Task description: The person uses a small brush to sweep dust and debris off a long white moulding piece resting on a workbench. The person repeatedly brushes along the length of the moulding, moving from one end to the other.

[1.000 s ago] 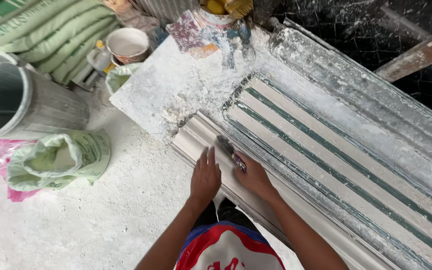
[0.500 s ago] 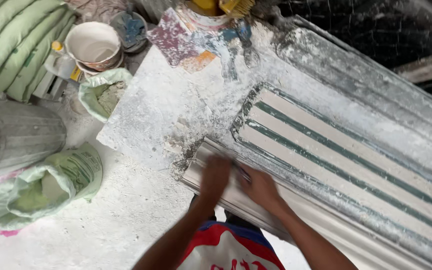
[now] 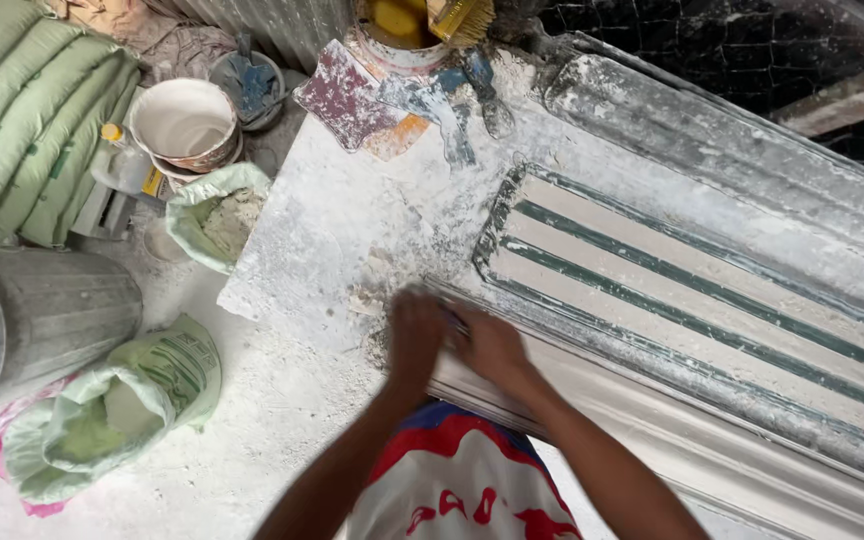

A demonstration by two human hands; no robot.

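A long white plaster moulding (image 3: 712, 450) lies along the near edge of a dusty work slab (image 3: 342, 230). Both my hands are at its left end, blurred by motion. My left hand (image 3: 414, 335) lies flat on the end of the moulding, fingers pointing away from me. Beside it, my right hand (image 3: 492, 345) is closed around a small grey tool (image 3: 455, 318) whose tip touches the moulding's top edge. Plaster crumbs lie around the end of the piece. Just behind the moulding is a long ribbed mould (image 3: 692, 290) with green stripes.
A metal bin (image 3: 42, 310) and an open green sack (image 3: 122, 400) stand on the floor at left. Further back are stacked green sacks (image 3: 22, 110), a white bowl (image 3: 184, 120), a small bag of powder (image 3: 214, 215) and a yellow tub with a brush (image 3: 402, 20).
Both hands slid left along the moulding to its end, and the view shifted with them. The grey tool, clear a second ago, is now blurred between the hands.
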